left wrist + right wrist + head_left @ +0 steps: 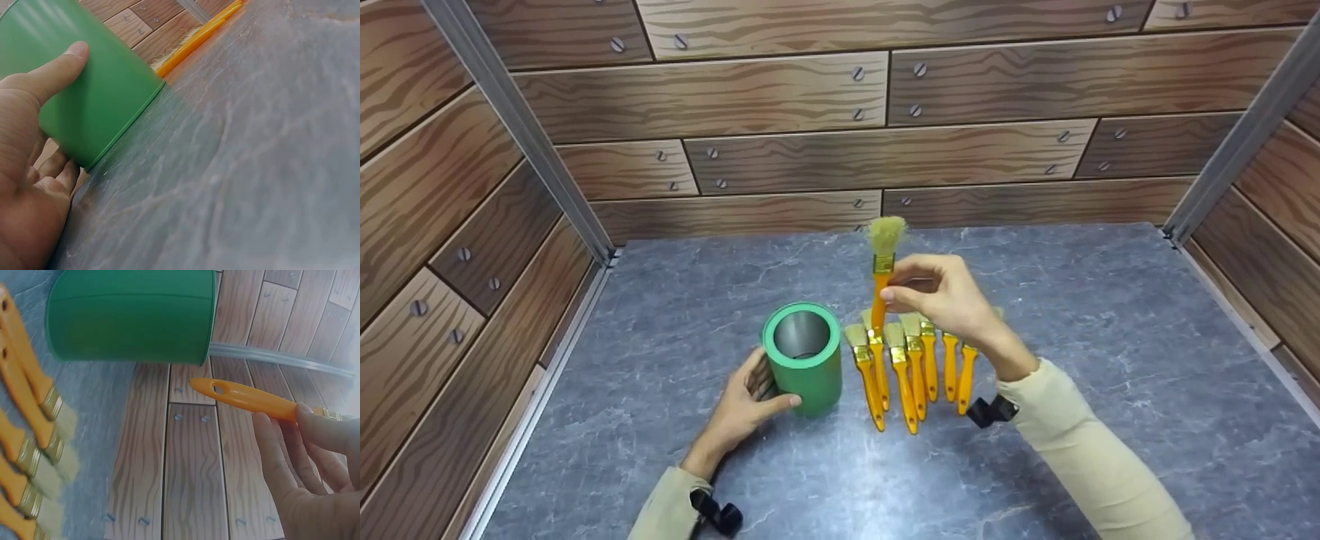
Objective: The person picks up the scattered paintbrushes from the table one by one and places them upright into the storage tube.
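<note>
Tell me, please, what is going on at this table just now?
A person is handling paintbrushes and a container. The right grip pinches one brush by its orange handle, bristles up, raised clear of the tabletop. The left grip holds the green container, which stands with its open end up. The other brushes lie to the container's right, bristles pointing away from the person. No brush sticks out of the container at this moment.
</note>
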`<state>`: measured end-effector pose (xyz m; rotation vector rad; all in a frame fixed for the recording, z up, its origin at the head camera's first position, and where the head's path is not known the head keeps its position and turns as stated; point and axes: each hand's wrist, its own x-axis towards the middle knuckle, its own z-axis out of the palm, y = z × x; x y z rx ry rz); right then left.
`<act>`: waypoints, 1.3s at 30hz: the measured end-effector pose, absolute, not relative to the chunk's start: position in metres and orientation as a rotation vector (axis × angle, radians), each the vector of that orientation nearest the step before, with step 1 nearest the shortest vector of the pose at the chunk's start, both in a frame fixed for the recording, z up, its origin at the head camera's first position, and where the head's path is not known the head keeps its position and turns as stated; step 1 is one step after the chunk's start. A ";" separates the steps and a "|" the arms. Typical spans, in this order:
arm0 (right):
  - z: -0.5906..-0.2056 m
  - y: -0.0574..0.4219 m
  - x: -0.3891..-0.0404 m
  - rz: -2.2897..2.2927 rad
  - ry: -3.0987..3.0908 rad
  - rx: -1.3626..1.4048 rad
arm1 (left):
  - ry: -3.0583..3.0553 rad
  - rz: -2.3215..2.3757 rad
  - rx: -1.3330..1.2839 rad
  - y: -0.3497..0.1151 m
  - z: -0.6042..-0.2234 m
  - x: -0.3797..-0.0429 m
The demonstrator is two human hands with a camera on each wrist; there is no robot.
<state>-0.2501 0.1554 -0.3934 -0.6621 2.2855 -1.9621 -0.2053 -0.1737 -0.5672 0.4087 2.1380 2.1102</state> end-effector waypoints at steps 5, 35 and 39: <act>-0.386 0.143 -0.249 -1.970 2.237 -0.696 | 2.137 2.094 0.407 -0.174 -0.568 -0.207; -0.399 0.080 -0.251 -1.920 2.127 -0.858 | 2.127 2.107 0.430 -0.173 -0.565 -0.207; -0.408 0.075 -0.250 -1.899 2.105 -0.841 | 2.125 2.105 0.438 -0.174 -0.567 -0.207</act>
